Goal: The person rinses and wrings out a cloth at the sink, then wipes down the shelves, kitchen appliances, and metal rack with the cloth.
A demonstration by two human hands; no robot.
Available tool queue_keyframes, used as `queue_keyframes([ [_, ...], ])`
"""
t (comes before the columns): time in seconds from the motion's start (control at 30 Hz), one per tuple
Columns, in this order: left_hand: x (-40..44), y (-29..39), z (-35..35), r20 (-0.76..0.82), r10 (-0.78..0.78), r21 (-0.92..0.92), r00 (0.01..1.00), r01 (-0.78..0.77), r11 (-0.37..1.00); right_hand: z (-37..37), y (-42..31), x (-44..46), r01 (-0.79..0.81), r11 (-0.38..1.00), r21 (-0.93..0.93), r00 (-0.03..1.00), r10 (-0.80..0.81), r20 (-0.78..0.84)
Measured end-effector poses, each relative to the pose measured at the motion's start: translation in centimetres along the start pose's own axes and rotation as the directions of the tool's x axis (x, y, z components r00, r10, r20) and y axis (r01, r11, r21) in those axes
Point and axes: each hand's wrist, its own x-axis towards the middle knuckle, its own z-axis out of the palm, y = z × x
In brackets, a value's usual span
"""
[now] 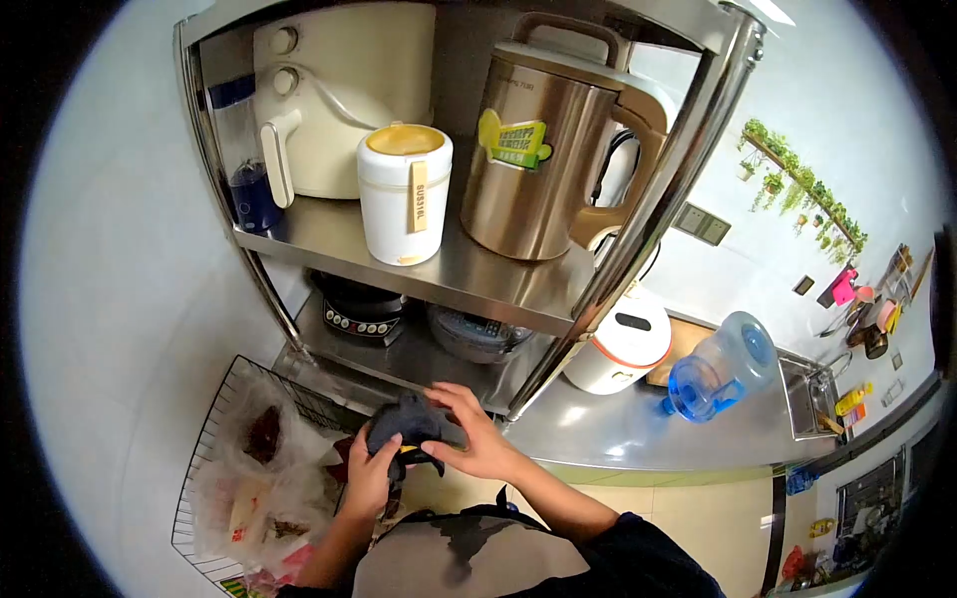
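Observation:
Low in front of my body, both hands are around a dark grey and black soft-looking thing (399, 424) with a small yellow patch on its underside; its kind I cannot make out. My left hand (369, 472) grips its lower left side, thumb on top. On the other side my right hand (477, 439) is closed about it, with the fingers over its upper edge and the thumb below. Just beyond the hands stands the metal shelf rack, its lower shelf (349, 354) close to my fingertips.
A white cup-shaped appliance (404, 204), a steel soymilk maker (538, 149) and a cream air fryer (344, 90) stand on the upper shelf. A wire basket (204, 439) with plastic bags is at left. Right, the counter (598, 439) holds a rice cooker (628, 344) and a tipped water bottle (723, 369).

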Motion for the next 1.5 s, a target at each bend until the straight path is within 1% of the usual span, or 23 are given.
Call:
queue_keyframes([
  [0.07,0.3,0.1,0.8,-0.008,0.123,-0.026,0.992,-0.123,0.992,-0.8,0.1,-0.4,0.112,0.992,-0.064,0.992,-0.108,0.070],
  [0.1,0.1,0.4,1.2,0.051,0.070,-0.033,0.996,-0.069,0.997,-0.7,0.2,-0.6,0.124,0.990,-0.061,0.989,-0.118,0.094],
  [0.13,-0.2,0.8,1.9,0.049,0.075,-0.032,0.996,-0.073,0.997,-0.7,0.1,-0.7,0.129,0.990,-0.060,0.988,-0.123,0.095],
  [0.2,-0.7,1.5,3.5,0.252,0.118,-0.224,0.961,-0.061,0.973,-0.8,-0.2,-1.0,0.112,0.993,0.027,0.993,-0.110,-0.053],
  [0.23,-0.8,1.1,3.2,0.380,0.104,-0.163,0.919,-0.044,0.986,-1.0,-0.5,-0.9,0.071,0.997,0.009,0.991,-0.069,-0.118],
  [0.27,-0.5,0.4,3.2,0.465,0.110,-0.083,0.879,-0.080,0.993,-1.4,-0.4,-0.9,0.079,0.997,0.007,0.990,-0.078,-0.115],
  [0.33,-1.4,1.2,4.3,0.586,0.136,-0.075,0.799,-0.114,0.991,-2.4,-0.3,-1.1,0.051,0.995,-0.086,0.978,-0.068,-0.198],
  [0.47,-0.3,2.0,5.1,0.630,0.235,-0.141,0.740,-0.188,0.972,-4.8,-1.4,-0.8,0.120,0.985,-0.127,0.970,-0.144,-0.198],
  [0.53,0.4,1.9,4.5,0.515,0.309,0.019,0.800,-0.371,0.928,-5.4,-2.5,-0.7,0.075,0.988,-0.136,0.964,-0.107,-0.245],
  [0.57,0.1,3.8,5.6,0.427,0.517,0.094,0.742,-0.605,0.791,-5.5,-2.7,-0.6,0.107,0.986,-0.129,0.937,-0.143,-0.318],
  [0.6,0.3,4.9,6.2,0.379,0.540,0.050,0.752,-0.599,0.799,-5.8,-3.1,-0.3,0.142,0.982,-0.125,0.903,-0.180,-0.390],
  [0.67,1.4,5.8,6.5,0.328,0.624,0.056,0.709,-0.674,0.736,-7.5,-4.8,0.1,0.120,0.982,-0.147,0.915,-0.166,-0.368],
  [0.7,1.6,6.8,7.0,0.284,0.676,0.156,0.680,-0.728,0.667,-8.4,-5.7,0.7,0.232,0.933,-0.274,0.871,-0.325,-0.369],
  [0.73,2.2,7.7,7.2,0.279,0.679,0.155,0.679,-0.730,0.666,-9.2,-6.5,1.4,0.333,0.857,-0.394,0.808,-0.474,-0.349],
  [0.77,2.9,8.7,7.5,0.292,0.762,0.318,0.578,-0.810,0.493,-10.0,-7.3,2.1,0.381,0.833,-0.401,0.786,-0.520,-0.335],
  [0.8,3.5,9.8,7.7,0.324,0.822,0.468,0.468,-0.834,0.291,-10.6,-8.2,2.6,0.373,0.795,-0.479,0.771,-0.552,-0.318],
  [1.0,9.2,13.4,10.1,0.132,0.923,0.527,0.361,-0.814,0.243,-11.4,-10.5,3.4,0.307,0.746,-0.591,0.764,-0.563,-0.314],
  [1.07,9.9,14.7,11.0,0.098,0.924,0.549,0.369,-0.794,0.259,-11.0,-10.2,2.8,0.316,0.759,-0.569,0.775,-0.553,-0.307],
  [1.2,11.9,15.6,11.8,0.048,0.931,0.741,0.362,-0.637,0.210,-10.2,-9.2,1.9,0.314,0.776,-0.547,0.807,-0.522,-0.277],
  [1.23,12.1,15.6,12.1,0.049,0.931,0.745,0.363,-0.633,0.208,-10.0,-9.0,1.7,0.299,0.778,-0.553,0.814,-0.510,-0.277],
  [1.3,12.4,15.6,12.8,-0.042,0.965,0.819,0.257,-0.545,0.181,-9.8,-8.9,1.2,0.292,0.785,-0.547,0.815,-0.503,-0.287],
  [1.43,12.9,16.0,13.5,-0.117,0.951,0.809,0.285,-0.529,0.258,-9.5,-8.6,0.4,0.263,0.797,-0.544,0.809,-0.489,-0.326],
  [1.5,13.4,16.1,13.3,-0.106,0.903,0.862,0.416,-0.415,0.292,-9.5,-8.5,0.1,0.248,0.801,-0.545,0.807,-0.483,-0.341],
])
